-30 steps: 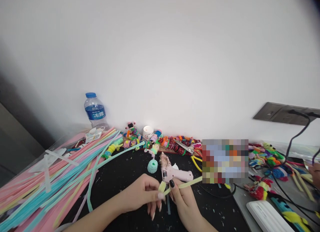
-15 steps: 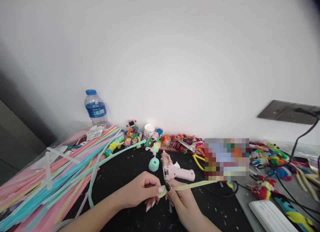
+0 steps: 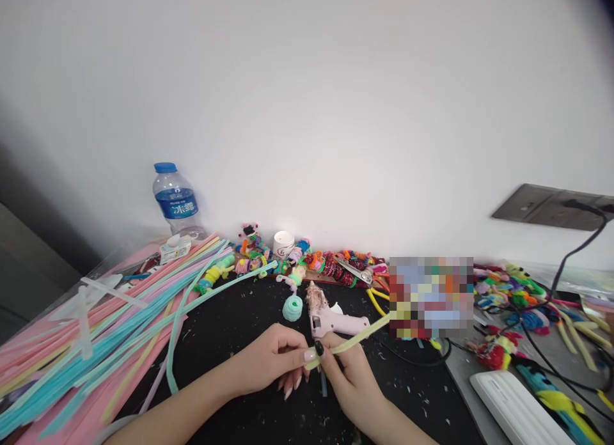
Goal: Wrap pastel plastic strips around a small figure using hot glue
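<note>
My left hand and my right hand meet over the black mat, both pinching one end of a pale yellow-green pipe cleaner. Its free length slants up and to the right from my fingers. A pink glue gun lies just behind my hands, with a small mint-green coil to its left.
A heap of long pink, blue and yellow pipe cleaners fills the left. A water bottle stands by the wall. Small colourful figures, scissors, cables and a white device lie right.
My view has tilted slightly, so things sit a little higher and further left. The pipe cleaner's free end has swung upward; both hands keep their pinch on its near end.
</note>
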